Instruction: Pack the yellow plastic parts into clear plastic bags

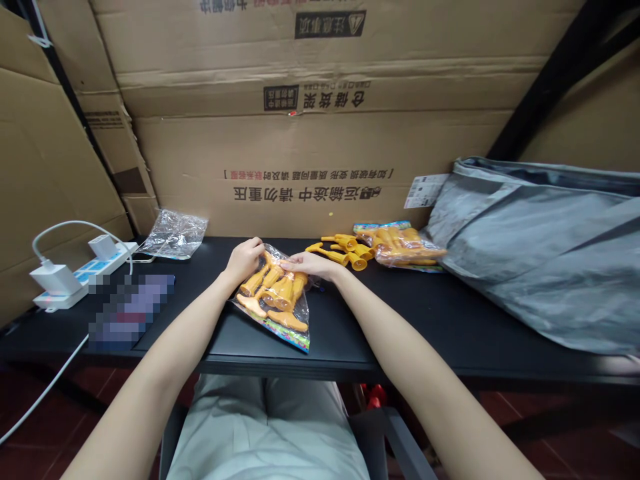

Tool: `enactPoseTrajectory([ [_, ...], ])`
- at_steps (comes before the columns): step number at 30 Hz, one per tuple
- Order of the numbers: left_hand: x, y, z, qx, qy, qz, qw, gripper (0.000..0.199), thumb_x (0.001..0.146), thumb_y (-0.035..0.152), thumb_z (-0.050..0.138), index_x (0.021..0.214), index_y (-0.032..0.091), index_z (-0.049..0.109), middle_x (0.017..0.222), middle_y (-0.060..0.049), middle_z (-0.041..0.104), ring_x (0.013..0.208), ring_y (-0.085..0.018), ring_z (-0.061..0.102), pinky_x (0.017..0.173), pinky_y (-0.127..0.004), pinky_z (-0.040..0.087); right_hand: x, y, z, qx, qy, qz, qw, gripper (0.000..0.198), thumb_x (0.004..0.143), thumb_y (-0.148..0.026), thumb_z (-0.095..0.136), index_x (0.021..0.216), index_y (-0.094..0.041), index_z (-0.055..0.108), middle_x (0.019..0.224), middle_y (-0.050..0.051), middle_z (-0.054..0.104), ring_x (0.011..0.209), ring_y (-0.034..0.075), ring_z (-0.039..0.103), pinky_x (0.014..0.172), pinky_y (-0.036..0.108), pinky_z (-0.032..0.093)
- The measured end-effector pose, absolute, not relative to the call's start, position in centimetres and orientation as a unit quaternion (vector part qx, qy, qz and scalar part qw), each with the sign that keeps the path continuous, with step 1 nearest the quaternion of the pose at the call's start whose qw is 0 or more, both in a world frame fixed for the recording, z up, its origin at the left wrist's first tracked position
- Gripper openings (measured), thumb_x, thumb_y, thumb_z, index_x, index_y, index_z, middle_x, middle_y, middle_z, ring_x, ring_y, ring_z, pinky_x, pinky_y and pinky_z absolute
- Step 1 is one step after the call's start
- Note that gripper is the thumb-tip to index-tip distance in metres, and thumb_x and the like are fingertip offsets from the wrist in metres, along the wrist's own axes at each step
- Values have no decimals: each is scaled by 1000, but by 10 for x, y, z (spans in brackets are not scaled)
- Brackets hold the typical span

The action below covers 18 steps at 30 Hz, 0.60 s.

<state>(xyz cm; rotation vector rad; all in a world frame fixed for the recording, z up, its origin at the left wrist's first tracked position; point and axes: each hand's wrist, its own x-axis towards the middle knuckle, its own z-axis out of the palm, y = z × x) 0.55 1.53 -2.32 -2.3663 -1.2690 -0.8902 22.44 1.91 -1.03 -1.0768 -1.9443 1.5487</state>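
A clear plastic bag point(299, 310) of yellow-orange plastic pieces point(280, 292) lies tilted at the table's front middle, its colourful printed strip towards me. The pieces have cup-like ends and curved, handle-like ends. My left hand point(245, 259) is closed on the bag's far left corner, fingers curled. My right hand point(315, 265) grips the far right part of the bag, thumb and fingers pressed together on the film. Its fingertips are partly hidden. Just beyond my right hand, several loose orange pieces point(357, 252) lie in a small heap.
Another filled bag point(400, 245) lies against a large grey fabric bag point(530, 260) at the right. Crumpled clear packaging point(175, 233) is at the back left, near a white power strip point(87, 277) with chargers and a blurred-out phone-like object point(135, 310). Cardboard point(310, 143) walls the back.
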Motion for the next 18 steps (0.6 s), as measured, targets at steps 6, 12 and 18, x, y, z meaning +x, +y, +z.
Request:
enactPoseTrajectory([
  [6, 8, 15, -24, -824, -427, -333, 162, 25, 78, 4, 39, 71, 18, 58, 86, -4, 58, 77, -13, 52, 68, -23, 40, 223, 17, -10, -370, -639, 646, 193, 36, 66, -40, 77, 89, -13, 70, 93, 8, 72, 76, 17, 67, 71, 25, 55],
  [12, 4, 17, -24, -813, -453, -347, 119, 24, 78, 5, 41, 71, 19, 59, 95, -4, 59, 88, -14, 54, 75, -23, 44, 222, 21, -15, -390, -585, 659, 267, 20, 72, -24, 73, 87, -12, 68, 87, 8, 73, 71, 16, 68, 67, 22, 55],
  [18, -26, 39, -42, -762, -563, -315, 57, 28, 79, 7, 42, 81, 19, 66, 104, -6, 60, 100, -17, 56, 90, -28, 46, 223, 30, -22, -415, -508, 658, 369, 14, 77, -21, 68, 85, -10, 65, 82, 10, 72, 64, 16, 68, 63, 26, 56],
])
